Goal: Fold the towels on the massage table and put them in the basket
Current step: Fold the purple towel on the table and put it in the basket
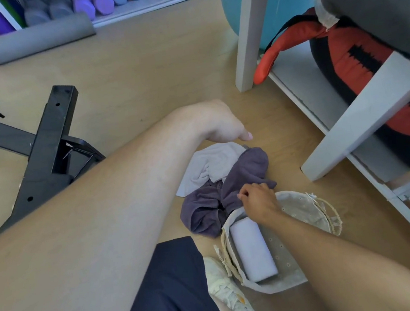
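A crumpled dark purple towel (211, 200) lies on the wooden floor, partly over a crumpled pale lilac towel (210, 165). My right hand (257, 199) pinches the purple towel's edge just beside the basket. The woven basket (309, 210) with a pale cloth liner sits on the floor at lower right and holds one rolled pale towel (253, 249). My left hand (223, 125) hovers above the lilac towel with its fingers curled under and mostly hidden; only one fingertip shows, and it holds nothing that I can see.
Black metal table legs (45, 150) cross at the left. A white shelf frame (249, 35) with a red and black bag (356, 61) stands at the right. A grey foam roller (35, 39) and coloured dumbbells lie at the back. My shoe (226, 286) is next to the basket.
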`<state>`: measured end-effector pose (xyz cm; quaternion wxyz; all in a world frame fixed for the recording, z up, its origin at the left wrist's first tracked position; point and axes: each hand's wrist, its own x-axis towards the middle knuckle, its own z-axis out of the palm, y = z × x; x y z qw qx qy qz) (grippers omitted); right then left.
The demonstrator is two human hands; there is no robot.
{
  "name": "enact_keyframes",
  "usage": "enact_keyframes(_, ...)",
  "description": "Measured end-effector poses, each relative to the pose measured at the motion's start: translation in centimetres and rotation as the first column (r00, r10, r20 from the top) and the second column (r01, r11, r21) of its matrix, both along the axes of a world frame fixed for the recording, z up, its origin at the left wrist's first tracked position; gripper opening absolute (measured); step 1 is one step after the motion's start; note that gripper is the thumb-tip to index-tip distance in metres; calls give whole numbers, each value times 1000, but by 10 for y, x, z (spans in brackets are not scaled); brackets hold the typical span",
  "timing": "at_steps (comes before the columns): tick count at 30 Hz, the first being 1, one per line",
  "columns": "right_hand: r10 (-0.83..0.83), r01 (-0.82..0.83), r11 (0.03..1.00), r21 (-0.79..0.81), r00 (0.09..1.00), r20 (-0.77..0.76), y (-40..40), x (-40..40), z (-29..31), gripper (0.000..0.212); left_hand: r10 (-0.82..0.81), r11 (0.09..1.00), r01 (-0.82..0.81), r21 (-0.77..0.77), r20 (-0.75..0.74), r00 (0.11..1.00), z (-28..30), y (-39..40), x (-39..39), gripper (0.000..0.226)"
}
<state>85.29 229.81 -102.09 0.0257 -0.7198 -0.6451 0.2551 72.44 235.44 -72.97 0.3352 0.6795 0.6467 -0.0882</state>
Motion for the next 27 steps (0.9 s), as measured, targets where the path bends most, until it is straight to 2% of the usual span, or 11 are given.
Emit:
enact_keyframes(2, -128, 165, 980, 115, 953, -274, -2, -2, 13, 18, -33, 999, 34, 4, -44, 998, -1, 0, 0, 65)
enact_keyframes(4, -168, 307, 922, 234, 866, -471, -2, -4, 43, 17, -69, 997, 70, 12, -90, 994, 0, -1, 1, 61)
enact_keyframes(7, -160, 475, 819, 322, 728, -667, 5, -7, 106, 15, -109, 994, 108, -15, -128, 986, 6, -3, 4, 60)
enact_keyframes(9, -110, 520, 783, 343, 657, -746, 6, -6, 150, 16, -151, 989, 150, -16, -126, 980, 9, -9, 6, 61)
enact_keyframes(11, -64, 526, 778, 344, 611, -789, 10, -4, 185, 16, -149, 989, 150, 18, -44, 988, 6, -9, 7, 56)
enact_keyframes(14, 34, 501, 779, 377, 567, -823, 1, 9, 241, 16, -93, 984, 59, 167, 207, 974, 18, -17, 9, 26)
enact_keyframes(15, 45, 481, 789, 382, 575, -817, -3, 15, 256, 17, -76, 978, 16, 207, 284, 956, 23, -20, 9, 19)
enact_keyframes(17, 39, 427, 826, 368, 607, -794, -4, 24, 271, 17, -49, 978, -35, 204, 393, 918, 25, -21, 4, 30)
enact_keyframes(20, 4, 360, 877, 319, 658, -753, -22, 46, 302, 24, -118, 972, 0, 234, 490, 863, 37, -34, 1, 49)
enact_keyframes(23, 0, 264, 919, 294, 745, -667, -48, 67, 336, 20, -142, 966, -19, 258, 589, 795, 54, -47, 4, 40)
enact_keyframes(27, -9, 182, 935, 305, 870, -492, -89, 86, 368, 20, -210, 960, 33, 279, 635, 744, 71, -65, 19, 50)
